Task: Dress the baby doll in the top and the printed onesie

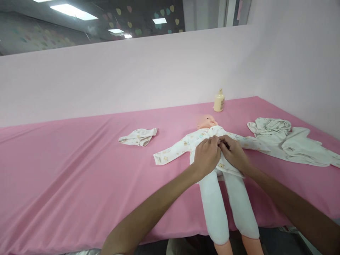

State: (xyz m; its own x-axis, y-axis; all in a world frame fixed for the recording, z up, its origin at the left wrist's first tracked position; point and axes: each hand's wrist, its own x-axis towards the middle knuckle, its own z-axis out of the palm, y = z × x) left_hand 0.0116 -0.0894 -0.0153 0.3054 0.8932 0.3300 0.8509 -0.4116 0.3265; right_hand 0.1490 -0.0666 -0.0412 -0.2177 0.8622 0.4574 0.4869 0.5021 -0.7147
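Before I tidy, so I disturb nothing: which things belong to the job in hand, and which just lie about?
In use: doll; patterned top, handled by left hand and right hand.
Apparently lying about: small patterned cloth; pump bottle; bunched pale cloth.

Doll (211,184) on sheet (92,177), small garment (139,137) left, bottle (219,102) behind, cloth (300,145) right, apparently touching one sleeve (252,142)

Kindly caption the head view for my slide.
Left hand and right hand, side by side on the printed shirt of a doll.
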